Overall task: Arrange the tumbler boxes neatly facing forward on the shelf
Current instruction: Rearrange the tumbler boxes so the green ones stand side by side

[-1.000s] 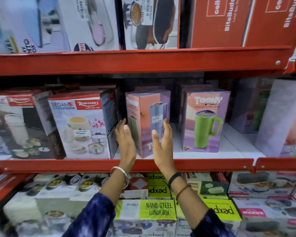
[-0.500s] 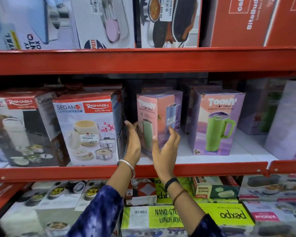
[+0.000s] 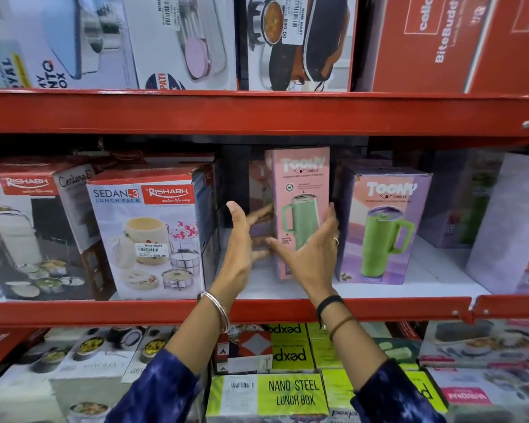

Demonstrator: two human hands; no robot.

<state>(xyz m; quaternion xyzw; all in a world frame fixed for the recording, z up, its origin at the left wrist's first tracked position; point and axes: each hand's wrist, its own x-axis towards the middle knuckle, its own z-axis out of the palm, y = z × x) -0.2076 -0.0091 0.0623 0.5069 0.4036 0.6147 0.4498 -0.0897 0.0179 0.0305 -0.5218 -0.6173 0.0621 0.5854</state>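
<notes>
Both arms wear dark blue mottled sleeves. A silver bangle circles the left wrist. The right wrist carries a black band and a thin brown one; a ring sits on one finger.

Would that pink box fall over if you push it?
Probably, if pushed near the top: the pink box is tall and narrow. Its cardboard looks stiff, so it should slide rather than bend. Both hands, left and right, flank it.

Bright even light, dark shadow under upper shelf, motion blur + wide-angle bend at edges.
</notes>
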